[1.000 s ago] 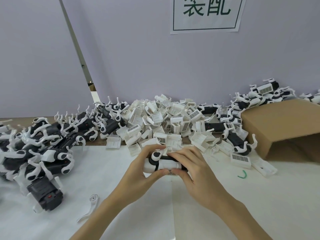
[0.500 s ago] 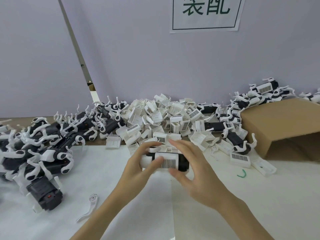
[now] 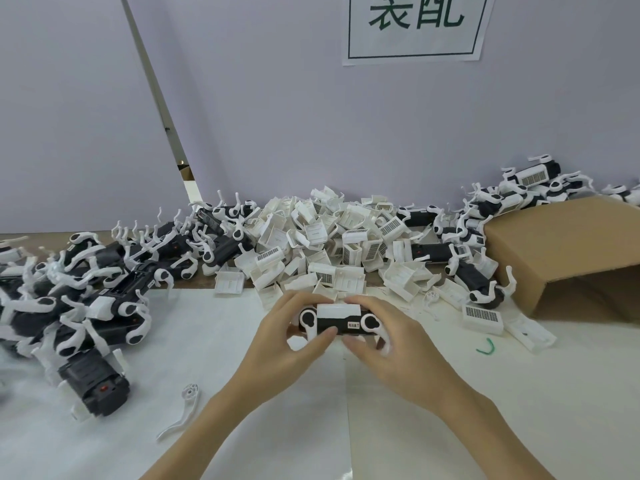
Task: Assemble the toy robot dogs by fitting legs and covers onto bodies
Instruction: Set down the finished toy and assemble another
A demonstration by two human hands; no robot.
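While both hands meet at the middle of the white-papered bench, they hold one black-and-white plastic toy dog body between them, side up, a white cover on its top edge and a round white leg joint at each end. The left hand curls its fingers over the far side with the thumb pressed on the near face; the right hand grips the other end likewise.

At eight o'clock, near the left forearm, a loose white plastic leg lies flat on the paper. Farther out at nine o'clock stands a dark grey legless body, and beyond it a tangle of assembled black-and-white dogs. At three o'clock lies a small green wire twist.

At two o'clock a brown cardboard box lies on its side, its mouth facing near; what it holds is in shadow. At twelve o'clock a heap of white plastic covers, some barcoded, banks against the lilac wall. More dogs pile behind the box. A white paper sign with green characters hangs above.
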